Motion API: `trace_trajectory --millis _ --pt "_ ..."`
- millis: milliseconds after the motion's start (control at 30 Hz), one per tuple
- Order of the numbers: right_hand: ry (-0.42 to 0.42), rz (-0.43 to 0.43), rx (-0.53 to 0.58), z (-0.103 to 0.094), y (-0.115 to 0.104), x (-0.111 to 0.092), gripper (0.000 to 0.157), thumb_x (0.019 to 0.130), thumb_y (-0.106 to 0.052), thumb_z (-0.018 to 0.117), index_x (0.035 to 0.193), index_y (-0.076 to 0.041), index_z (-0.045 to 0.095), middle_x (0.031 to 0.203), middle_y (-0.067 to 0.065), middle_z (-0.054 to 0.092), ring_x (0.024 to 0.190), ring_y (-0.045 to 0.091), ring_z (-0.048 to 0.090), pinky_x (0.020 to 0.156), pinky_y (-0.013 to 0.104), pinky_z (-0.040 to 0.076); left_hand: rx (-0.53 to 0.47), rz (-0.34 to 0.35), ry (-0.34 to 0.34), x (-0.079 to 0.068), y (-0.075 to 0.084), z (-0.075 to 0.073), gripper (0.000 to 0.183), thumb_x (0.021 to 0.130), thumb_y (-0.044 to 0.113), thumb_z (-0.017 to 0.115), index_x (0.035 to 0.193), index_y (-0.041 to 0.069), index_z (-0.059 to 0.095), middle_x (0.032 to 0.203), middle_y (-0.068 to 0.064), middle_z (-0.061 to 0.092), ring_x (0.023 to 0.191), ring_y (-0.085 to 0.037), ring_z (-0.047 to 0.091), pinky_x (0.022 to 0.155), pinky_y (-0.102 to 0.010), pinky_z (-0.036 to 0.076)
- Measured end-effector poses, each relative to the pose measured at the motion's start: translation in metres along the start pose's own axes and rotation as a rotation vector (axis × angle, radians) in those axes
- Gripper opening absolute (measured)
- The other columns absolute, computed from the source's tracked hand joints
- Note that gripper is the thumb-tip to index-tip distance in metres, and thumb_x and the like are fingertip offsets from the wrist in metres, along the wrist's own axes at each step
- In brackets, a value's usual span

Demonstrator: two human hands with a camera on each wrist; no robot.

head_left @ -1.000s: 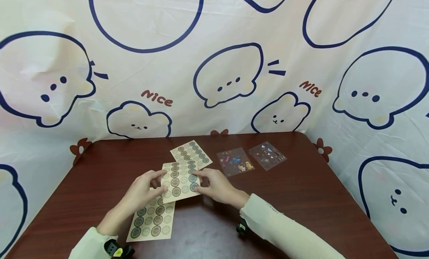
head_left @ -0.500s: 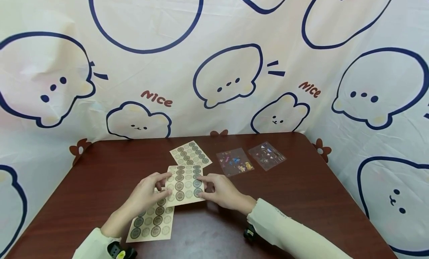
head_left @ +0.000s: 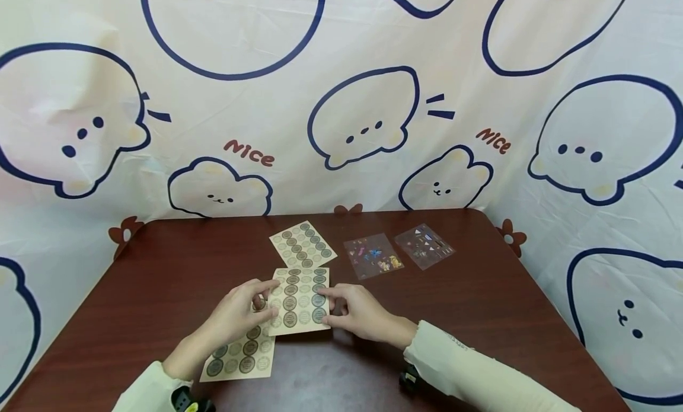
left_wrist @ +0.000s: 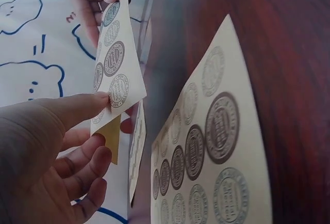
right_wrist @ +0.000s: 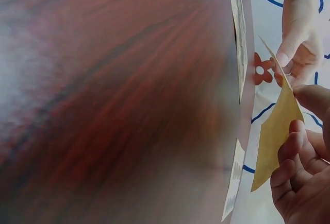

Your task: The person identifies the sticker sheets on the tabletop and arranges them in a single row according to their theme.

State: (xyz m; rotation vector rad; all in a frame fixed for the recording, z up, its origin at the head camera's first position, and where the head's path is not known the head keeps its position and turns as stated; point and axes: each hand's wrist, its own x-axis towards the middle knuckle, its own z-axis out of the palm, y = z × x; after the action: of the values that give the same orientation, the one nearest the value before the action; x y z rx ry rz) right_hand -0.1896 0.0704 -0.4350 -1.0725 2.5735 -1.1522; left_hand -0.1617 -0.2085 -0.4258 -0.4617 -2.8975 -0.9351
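Observation:
Both hands hold a cream sticker sheet (head_left: pixel 305 305) with rows of round seal stickers, raised above the table. My left hand (head_left: pixel 240 308) pinches its left edge, thumb on the printed face and fingers behind, as the left wrist view shows. On the opposite edge, my right hand (head_left: pixel 363 312) pinches it the same way. The sheet's plain yellowish back (right_wrist: pixel 277 136) faces the right wrist camera. Under the left hand a second seal sticker sheet (head_left: pixel 235 364) lies on the table, partly covered by the hand and the held sheet. A third seal sheet (head_left: pixel 303 246) lies farther back.
Two clear sheets with small coloured stickers lie at the back right: one with bright figures (head_left: pixel 374 256), the other with small white and blue shapes (head_left: pixel 425 247). The dark reddish-brown table (head_left: pixel 453 299) ends against a cartoon-printed cloth (head_left: pixel 363 189).
Both hands have moved right and slightly nearer the person, carrying the held sticker sheet along. More of the farther seal sheet shows. The sheets on the table have stayed in place.

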Motion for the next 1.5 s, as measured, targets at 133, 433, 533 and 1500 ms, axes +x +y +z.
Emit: trace_trajectory --millis 133,433,533,1500 --pt "0.001 0.007 0.04 0.001 0.005 -0.005 0.051 0.088 -0.017 0.079 0.135 -0.003 0.064 0.087 0.004 0.064 0.058 -0.004 0.042 0.054 0.015 0.039 0.004 0.016 -0.021 0.0 0.001 0.004 0.049 0.083 0.018 0.082 0.129 0.007 0.068 0.085 0.004 0.056 0.07 -0.006 0.051 0.06 -0.021 0.039" --pt "-0.012 0.079 0.185 0.001 0.012 -0.012 0.052 0.088 -0.015 0.079 0.135 -0.001 0.063 0.08 -0.002 0.063 0.053 -0.002 0.045 0.051 0.017 0.041 -0.031 0.019 -0.067 -0.004 0.008 0.009 0.051 0.084 0.02 0.082 0.13 0.005 0.067 0.088 0.005 0.055 0.068 -0.001 0.046 0.058 -0.021 0.04" --pt "-0.029 0.099 0.238 0.001 0.013 -0.013 0.053 0.088 -0.014 0.078 0.136 0.002 0.061 0.078 -0.001 0.064 0.05 -0.001 0.045 0.047 0.017 0.041 -0.045 0.024 -0.079 -0.006 0.009 0.009 0.05 0.084 0.02 0.082 0.13 0.004 0.067 0.088 0.004 0.056 0.067 0.001 0.045 0.057 -0.021 0.04" --pt "-0.185 0.229 0.364 0.005 0.021 -0.028 0.07 0.086 -0.009 0.078 0.146 0.007 0.046 0.066 0.004 0.068 0.054 0.002 0.05 0.055 0.016 0.04 -0.082 0.024 -0.186 -0.018 0.013 0.023 0.053 0.082 0.019 0.082 0.129 0.0 0.066 0.082 0.007 0.058 0.067 -0.004 0.046 0.059 -0.022 0.039"
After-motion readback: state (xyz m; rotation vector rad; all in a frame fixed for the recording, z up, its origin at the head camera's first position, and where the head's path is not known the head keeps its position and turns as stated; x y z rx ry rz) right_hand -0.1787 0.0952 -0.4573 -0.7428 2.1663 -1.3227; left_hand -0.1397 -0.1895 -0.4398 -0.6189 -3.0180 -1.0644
